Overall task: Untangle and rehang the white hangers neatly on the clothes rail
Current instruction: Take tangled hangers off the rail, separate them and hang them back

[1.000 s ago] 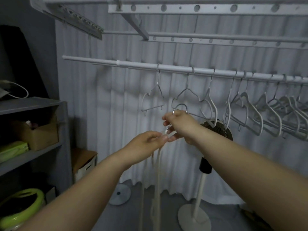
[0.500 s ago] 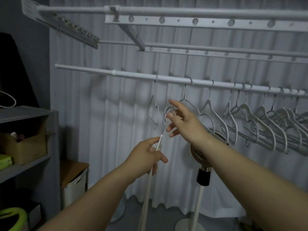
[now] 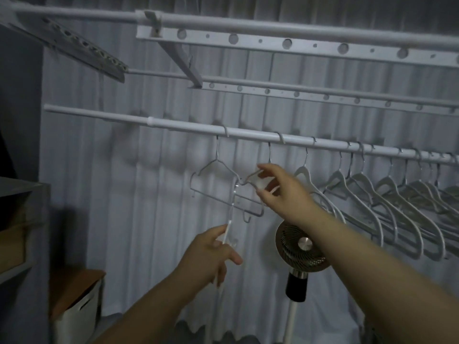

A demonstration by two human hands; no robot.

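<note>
Grip, left hand [image 3: 211,254]: fingers curled round a white hanger [image 3: 229,225], held below the clothes rail [image 3: 248,134].
Right hand [image 3: 280,192]: fingers spread, touching a hung wire hanger [image 3: 269,155], gripping nothing.
Done: we see the hung row [image 3: 367,192] on the rail.
Left: we judge the held hanger not yet hung.

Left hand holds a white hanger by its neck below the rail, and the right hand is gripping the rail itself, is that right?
Not quite. In the head view the right hand is below the rail, fingers spread at a wire hanger hanging from it. The left hand does hold a white hanger by its neck.
</note>
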